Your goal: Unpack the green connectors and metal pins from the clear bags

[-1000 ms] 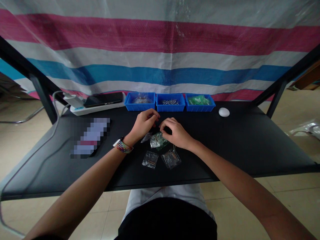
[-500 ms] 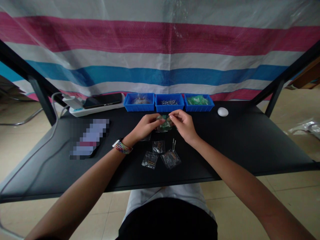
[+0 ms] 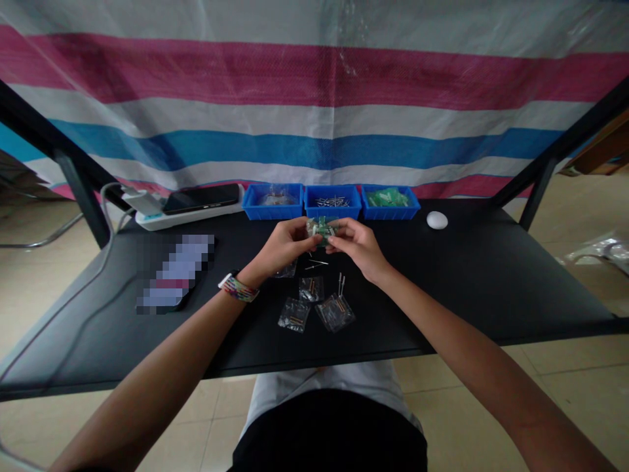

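Between my two hands is a small clear plastic bag with green and white pieces (image 3: 322,228), held just in front of the blue bins. My left hand (image 3: 289,241) pinches its left side, thumb in front. On its right side, my right hand (image 3: 358,244) grips it with thumb and fingers. Below the hands lie thin metal pins (image 3: 317,263). Closer to me are small clear bags with brass-coloured pieces: one upper bag (image 3: 311,288), one lower left bag (image 3: 293,315) and one lower right bag (image 3: 336,313). Two metal pins (image 3: 341,283) lie by the last one. Another bag (image 3: 285,269) is partly behind my left hand.
Along the back edge stand a left blue bin (image 3: 273,211) with clear bags, a middle bin (image 3: 333,211) with metal pins, and a right bin (image 3: 390,212) with green bags. A power strip (image 3: 196,216), phones and a cable sit left; a white egg-shaped object (image 3: 437,220) sits right.
Both hands have raised the green bag slightly away from me, and its face now shows more fully. Metal pins beneath it have come into sight. My right fingers have shifted onto its lower right side.
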Motion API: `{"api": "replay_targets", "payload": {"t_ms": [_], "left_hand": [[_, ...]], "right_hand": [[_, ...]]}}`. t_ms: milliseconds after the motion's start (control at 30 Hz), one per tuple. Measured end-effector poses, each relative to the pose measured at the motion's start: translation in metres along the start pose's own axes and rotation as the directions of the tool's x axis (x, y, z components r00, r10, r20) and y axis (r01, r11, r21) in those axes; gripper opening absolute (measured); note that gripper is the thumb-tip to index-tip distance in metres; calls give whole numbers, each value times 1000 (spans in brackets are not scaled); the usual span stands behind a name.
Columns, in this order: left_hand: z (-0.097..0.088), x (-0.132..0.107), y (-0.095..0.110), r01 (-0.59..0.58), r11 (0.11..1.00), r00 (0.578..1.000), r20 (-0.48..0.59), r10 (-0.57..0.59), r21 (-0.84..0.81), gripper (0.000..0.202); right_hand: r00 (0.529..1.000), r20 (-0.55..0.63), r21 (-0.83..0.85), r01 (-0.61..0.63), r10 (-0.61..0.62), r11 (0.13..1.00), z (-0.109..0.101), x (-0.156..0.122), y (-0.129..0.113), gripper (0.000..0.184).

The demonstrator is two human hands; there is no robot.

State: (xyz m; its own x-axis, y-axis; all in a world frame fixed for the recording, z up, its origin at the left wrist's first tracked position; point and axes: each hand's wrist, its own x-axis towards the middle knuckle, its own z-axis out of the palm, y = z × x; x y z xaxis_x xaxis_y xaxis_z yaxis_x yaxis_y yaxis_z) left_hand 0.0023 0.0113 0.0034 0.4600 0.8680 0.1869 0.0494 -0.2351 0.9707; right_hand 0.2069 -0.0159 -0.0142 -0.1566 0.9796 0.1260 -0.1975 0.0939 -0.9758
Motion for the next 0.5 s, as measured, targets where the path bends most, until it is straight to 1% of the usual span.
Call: {"api": "replay_targets", "payload": {"t_ms": [133, 333, 500], "left_hand": [[0, -1, 4, 0, 1000, 1000, -5, 0, 6, 37], [-1, -3, 13, 25, 1000, 999, -35, -25, 19, 31], [1, -3, 11, 1, 1000, 998, -63, 0, 20, 30]], "right_hand": [[999, -16, -15, 49, -49, 999, 1, 0, 0, 41], [993, -71, -78, 89, -94, 993, 1, -1, -6, 39], [995, -65, -64, 72, -76, 995, -1, -2, -8, 36]]}}
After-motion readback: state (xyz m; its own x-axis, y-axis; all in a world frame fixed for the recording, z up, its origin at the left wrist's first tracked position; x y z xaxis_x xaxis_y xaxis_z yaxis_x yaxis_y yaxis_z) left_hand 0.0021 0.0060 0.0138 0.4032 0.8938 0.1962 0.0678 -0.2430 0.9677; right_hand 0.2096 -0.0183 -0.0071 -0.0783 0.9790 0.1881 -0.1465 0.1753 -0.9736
